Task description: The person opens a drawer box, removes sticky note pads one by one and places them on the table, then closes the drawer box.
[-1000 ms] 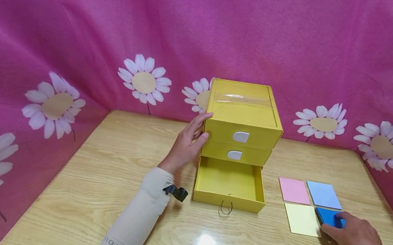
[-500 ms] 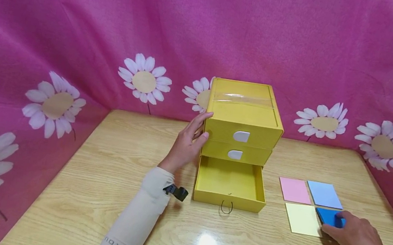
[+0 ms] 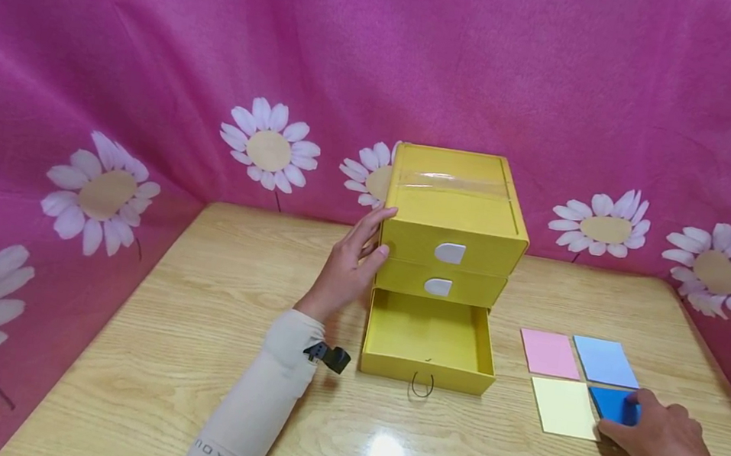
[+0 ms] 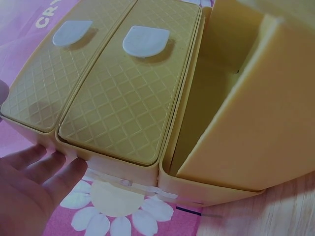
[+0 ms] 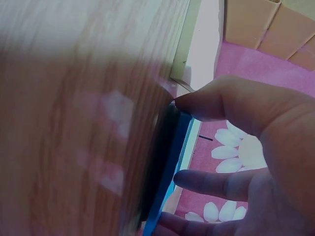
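Observation:
A yellow three-drawer box [image 3: 455, 205] stands upright in the middle of the table, its bottom drawer [image 3: 430, 337] pulled out with a bare floor and a dark loop on its front. My left hand [image 3: 349, 268] rests against the box's left side, fingers extended; in the left wrist view the fingertips [image 4: 74, 169] touch the side wall by the two upper drawers. At the right, my right hand [image 3: 666, 445] grips a dark blue sticky note pad [image 3: 613, 405], thumb at one edge and fingers at another. Part of this pad is hidden under the hand.
Beside the blue pad lie a pale yellow pad [image 3: 563, 408], a pink pad [image 3: 550, 354] and a light blue pad [image 3: 606, 362], forming a square with it. A pink cloth with daisies [image 3: 335, 39] hangs behind and along both sides of the wooden table [image 3: 201, 314].

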A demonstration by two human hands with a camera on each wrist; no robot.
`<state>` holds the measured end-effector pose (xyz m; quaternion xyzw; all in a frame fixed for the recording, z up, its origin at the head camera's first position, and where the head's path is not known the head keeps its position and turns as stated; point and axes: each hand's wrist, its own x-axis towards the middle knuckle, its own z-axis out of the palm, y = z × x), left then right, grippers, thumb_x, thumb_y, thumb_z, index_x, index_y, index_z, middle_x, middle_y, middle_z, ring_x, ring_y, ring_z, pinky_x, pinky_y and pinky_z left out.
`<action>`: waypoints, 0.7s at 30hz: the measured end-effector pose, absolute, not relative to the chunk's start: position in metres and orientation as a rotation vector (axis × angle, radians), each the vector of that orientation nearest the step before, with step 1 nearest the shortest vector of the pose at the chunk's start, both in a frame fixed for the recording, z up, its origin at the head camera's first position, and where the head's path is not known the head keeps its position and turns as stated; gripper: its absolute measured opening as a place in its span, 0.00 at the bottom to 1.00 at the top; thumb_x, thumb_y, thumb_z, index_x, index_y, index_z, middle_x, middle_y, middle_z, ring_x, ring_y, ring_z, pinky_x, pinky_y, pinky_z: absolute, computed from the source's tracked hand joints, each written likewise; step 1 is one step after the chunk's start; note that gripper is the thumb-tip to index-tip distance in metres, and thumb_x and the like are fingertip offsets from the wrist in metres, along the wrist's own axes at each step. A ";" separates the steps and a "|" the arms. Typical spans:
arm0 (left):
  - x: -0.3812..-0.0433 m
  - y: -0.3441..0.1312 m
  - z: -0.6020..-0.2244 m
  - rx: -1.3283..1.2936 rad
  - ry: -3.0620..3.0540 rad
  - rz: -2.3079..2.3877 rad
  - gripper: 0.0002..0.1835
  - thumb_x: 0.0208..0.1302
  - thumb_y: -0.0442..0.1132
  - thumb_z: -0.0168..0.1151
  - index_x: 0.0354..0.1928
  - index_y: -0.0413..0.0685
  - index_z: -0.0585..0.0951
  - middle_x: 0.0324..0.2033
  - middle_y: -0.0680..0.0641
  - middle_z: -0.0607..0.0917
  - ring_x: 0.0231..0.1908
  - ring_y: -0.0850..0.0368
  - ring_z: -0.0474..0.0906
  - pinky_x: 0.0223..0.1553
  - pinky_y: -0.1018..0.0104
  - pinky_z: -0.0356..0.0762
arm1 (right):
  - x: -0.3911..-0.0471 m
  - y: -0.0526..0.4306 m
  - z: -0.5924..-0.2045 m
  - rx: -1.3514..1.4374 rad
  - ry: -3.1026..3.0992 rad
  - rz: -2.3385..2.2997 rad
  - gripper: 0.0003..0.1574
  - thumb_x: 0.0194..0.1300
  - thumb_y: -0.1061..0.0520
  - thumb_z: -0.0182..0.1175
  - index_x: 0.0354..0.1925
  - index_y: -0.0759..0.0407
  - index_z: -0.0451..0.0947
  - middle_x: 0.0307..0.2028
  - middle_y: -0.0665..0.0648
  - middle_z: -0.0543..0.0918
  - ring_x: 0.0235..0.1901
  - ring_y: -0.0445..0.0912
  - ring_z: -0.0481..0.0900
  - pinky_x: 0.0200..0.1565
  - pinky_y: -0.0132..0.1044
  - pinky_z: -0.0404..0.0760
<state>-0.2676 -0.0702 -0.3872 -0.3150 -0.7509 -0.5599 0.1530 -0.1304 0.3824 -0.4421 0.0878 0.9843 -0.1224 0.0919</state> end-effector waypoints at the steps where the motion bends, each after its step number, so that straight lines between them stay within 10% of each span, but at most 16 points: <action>1: -0.267 -0.070 -0.387 -0.905 -2.154 -1.607 0.28 0.72 0.41 0.49 0.71 0.67 0.62 0.72 0.60 0.58 0.68 0.58 0.61 0.61 0.49 0.69 | -0.130 0.382 -0.442 0.260 2.923 -0.363 0.59 0.51 0.32 0.65 0.54 0.82 0.59 0.39 0.84 0.67 0.40 0.73 0.66 0.40 0.64 0.68; 21: -0.268 -0.070 -0.387 -0.893 -2.166 -1.603 0.28 0.71 0.38 0.50 0.71 0.64 0.62 0.72 0.58 0.58 0.68 0.57 0.62 0.61 0.54 0.69 | -0.133 0.380 -0.433 0.278 2.846 -0.334 0.54 0.60 0.31 0.58 0.56 0.80 0.62 0.42 0.85 0.66 0.42 0.75 0.65 0.39 0.69 0.71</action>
